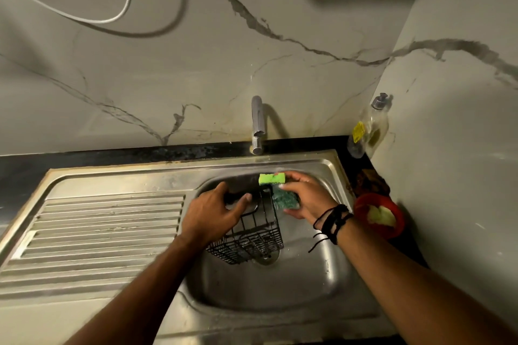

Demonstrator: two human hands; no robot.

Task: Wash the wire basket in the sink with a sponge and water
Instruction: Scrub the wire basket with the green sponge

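A black wire basket (253,235) stands tilted in the steel sink (280,288), its lower end over the drain. My left hand (215,213) grips the basket's upper rim. My right hand (304,194) holds a sponge (276,189), bright green foam on top and dark green scrub side below, pressed against the basket's upper right edge. The tap (257,126) stands behind the sink; no water stream is visible.
A ribbed steel drainboard (98,232) lies left of the basin. A clear dish-soap bottle (370,127) stands in the back right corner. A red bowl (378,214) with something pale in it sits on the dark counter at the right, close to the wall.
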